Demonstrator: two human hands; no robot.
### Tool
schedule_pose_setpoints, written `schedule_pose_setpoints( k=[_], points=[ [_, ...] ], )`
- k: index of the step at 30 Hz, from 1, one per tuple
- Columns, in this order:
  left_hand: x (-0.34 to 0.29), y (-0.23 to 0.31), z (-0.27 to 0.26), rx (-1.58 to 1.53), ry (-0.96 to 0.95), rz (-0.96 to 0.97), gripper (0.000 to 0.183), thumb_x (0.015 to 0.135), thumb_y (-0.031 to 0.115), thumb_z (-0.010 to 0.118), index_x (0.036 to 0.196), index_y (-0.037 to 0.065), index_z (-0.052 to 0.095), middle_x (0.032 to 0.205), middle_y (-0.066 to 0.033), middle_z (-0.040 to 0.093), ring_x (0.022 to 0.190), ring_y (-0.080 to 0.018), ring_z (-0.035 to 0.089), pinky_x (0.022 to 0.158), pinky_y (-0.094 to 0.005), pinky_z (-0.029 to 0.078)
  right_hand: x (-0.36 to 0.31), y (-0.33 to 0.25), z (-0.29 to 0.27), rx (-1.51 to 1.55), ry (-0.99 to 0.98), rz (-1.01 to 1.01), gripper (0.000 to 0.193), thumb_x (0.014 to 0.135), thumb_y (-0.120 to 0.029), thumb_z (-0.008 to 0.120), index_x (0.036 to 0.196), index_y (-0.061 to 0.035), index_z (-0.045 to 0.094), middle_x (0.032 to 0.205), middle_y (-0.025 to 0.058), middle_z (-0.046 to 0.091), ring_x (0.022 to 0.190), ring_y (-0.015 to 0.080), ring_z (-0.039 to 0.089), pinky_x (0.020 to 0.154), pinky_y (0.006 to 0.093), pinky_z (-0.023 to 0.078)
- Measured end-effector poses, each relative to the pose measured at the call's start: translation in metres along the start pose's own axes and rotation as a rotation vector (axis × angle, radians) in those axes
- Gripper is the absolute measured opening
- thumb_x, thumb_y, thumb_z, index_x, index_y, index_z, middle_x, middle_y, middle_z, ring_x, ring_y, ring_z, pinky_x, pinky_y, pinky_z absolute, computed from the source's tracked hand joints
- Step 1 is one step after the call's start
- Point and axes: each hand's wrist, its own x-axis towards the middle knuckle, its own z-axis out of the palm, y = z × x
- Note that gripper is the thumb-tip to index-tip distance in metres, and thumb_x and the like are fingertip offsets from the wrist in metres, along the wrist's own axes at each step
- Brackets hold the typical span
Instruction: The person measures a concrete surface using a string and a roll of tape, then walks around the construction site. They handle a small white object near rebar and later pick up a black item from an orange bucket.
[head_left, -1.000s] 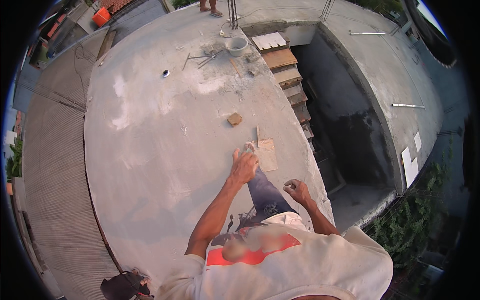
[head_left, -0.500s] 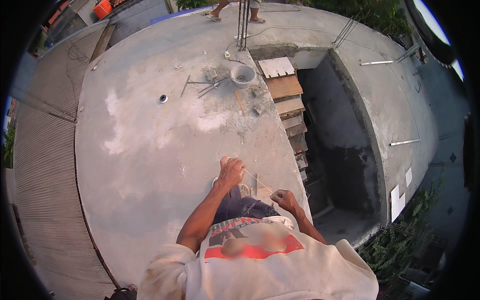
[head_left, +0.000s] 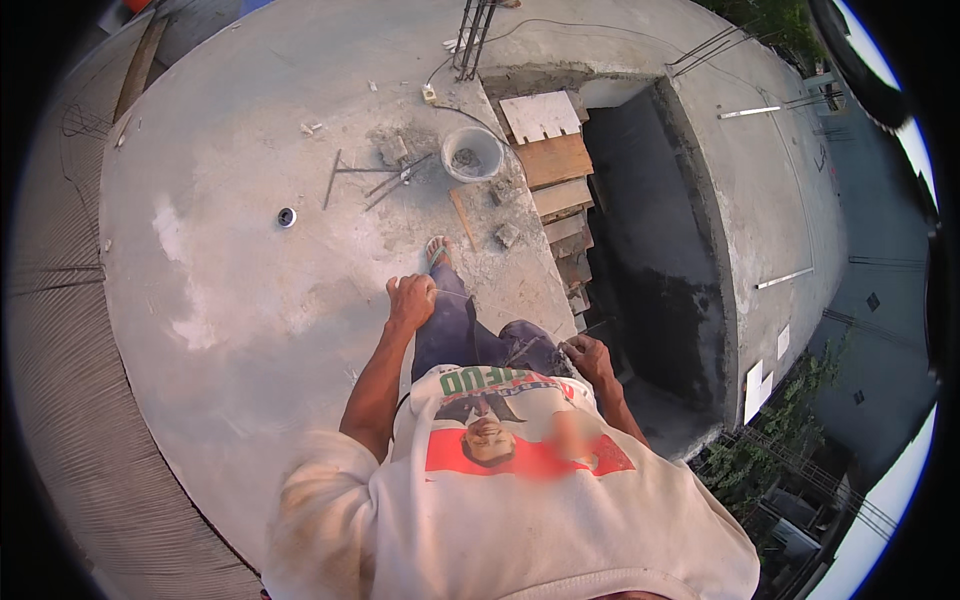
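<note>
My left hand (head_left: 411, 301) is closed in front of my thigh, with a thin pale string (head_left: 452, 293) coming out of its fingers. The string runs toward my other side and its far stretch is lost against my dark trousers (head_left: 465, 335). My right hand (head_left: 590, 358) is closed near my right hip, beside the stairwell edge. Half a second ago the string reached it taut; now its end there is too fine to see clearly. One sandalled foot (head_left: 438, 252) is set forward on the concrete slab (head_left: 250, 300).
To my right gapes a deep stairwell opening (head_left: 655, 240) with wooden boards (head_left: 555, 160) over its steps. Ahead are a grey bucket (head_left: 472, 155), a T-shaped metal bar (head_left: 335, 178), a wooden stick (head_left: 462, 218), rubble (head_left: 507, 235), a small round roll (head_left: 287, 217) and upright rebar (head_left: 474, 40).
I have stepped forward, so the bucket and stairwell come nearer. My hands have spread apart, the left forward and leftward, the right toward my hip. The string looks less taut.
</note>
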Motion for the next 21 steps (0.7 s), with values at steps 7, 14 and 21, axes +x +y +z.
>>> schedule_pose_setpoints(
  k=[7,14,21],
  points=[
    [0.12,-0.036,-0.063,0.014,-0.028,-0.069,0.008,0.089,0.02,0.071,0.096,0.016,0.071,0.103,-0.0059,0.073,0.106,-0.0294,0.066,0.106,-0.0555,0.032,0.09,-0.088,-0.066,0.076,0.141,0.197,0.02,0.097,-0.02,0.072,0.099,-0.0006,0.076,0.075,0.0029,0.07,0.066,0.0081,0.061,0.063,0.0275,0.049],
    [0.162,-0.08,-0.081,-0.122,0.076,-0.137,0.008,0.089,0.02,0.07,0.094,0.014,0.072,0.095,-0.0059,0.075,0.095,-0.0294,0.069,0.096,-0.0522,0.041,0.174,-0.102,-0.048,0.075,0.125,0.198,0.022,0.095,-0.022,0.073,0.099,-0.0013,0.077,0.074,0.0037,0.07,0.065,0.0103,0.061,0.062,0.0297,0.05],
    [0.153,-0.098,-0.077,-0.152,0.159,-0.241,0.009,0.087,0.02,0.071,0.091,0.012,0.073,0.093,-0.0091,0.076,0.088,-0.0325,0.072,0.08,-0.0475,0.052,0.211,-0.091,-0.056,-0.014,-0.033,0.223,0.03,0.093,-0.028,0.072,0.106,-0.0013,0.077,0.097,0.0173,0.077,0.091,0.0258,0.076,0.081,0.0376,0.056]
  ],
)
